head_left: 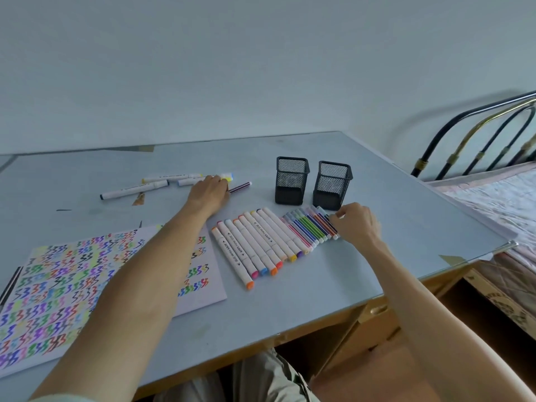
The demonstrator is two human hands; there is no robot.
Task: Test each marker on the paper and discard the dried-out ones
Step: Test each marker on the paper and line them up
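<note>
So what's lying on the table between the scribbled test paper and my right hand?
In the head view, the row of thick white markers and then the thin striped markers lie between the paper and your right hand.

Table top [290,309] is seen as smooth, slightly glossy grey sheet over a wood frame. Two pen holders [291,181] are made of black matt metal mesh; markers [255,248] are cased in smooth white plastic. Paper [72,285] is matt; bed rail [464,134] is glossy metal.
</note>
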